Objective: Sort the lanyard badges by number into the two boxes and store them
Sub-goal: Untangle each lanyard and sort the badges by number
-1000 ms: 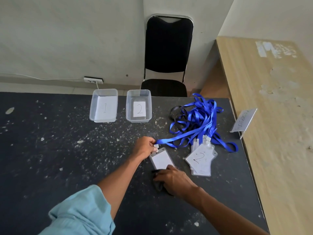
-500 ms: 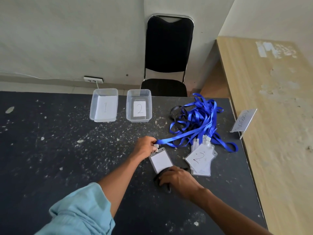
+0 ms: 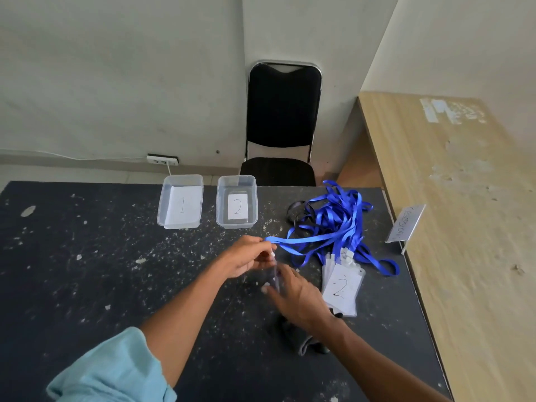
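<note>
Holding the badge [image 3: 274, 277] by its clip end, your left hand [image 3: 246, 258] pinches it between thumb and curled fingers just above the desk [image 3: 87, 285]. The badge is turned edge-on to the camera and is blurred, so its number cannot be read. Your right hand [image 3: 301, 298] lies against the lower end of the badge with its fingers extended; the blur hides whether they grip it or only touch it.

A blue strap [image 3: 301, 242] runs from your left hand rightward into the lanyard pile [image 3: 333, 221] at the far right of the desk. On the near side of that pile, just beside your right hand, lies a stack [image 3: 342, 288] of badges, the top one marked 2. A dark cloth [image 3: 301, 338] lies on the desk under your right wrist.

Box 1 [image 3: 161, 208] and box 2 [image 3: 222, 208] stand side by side at the far edge of the desk, near each other but not touching, each with a numbered paper inside. In box 2 the paper rests on something dark.

A rolled blue sleeve [image 3: 116, 369] covers your left upper arm. A black chair [image 3: 284, 120] stands behind the desk. A wooden desk [image 3: 464, 256] adjoins on the right, with a clear sign holder [image 3: 406, 224] at its near edge.
</note>
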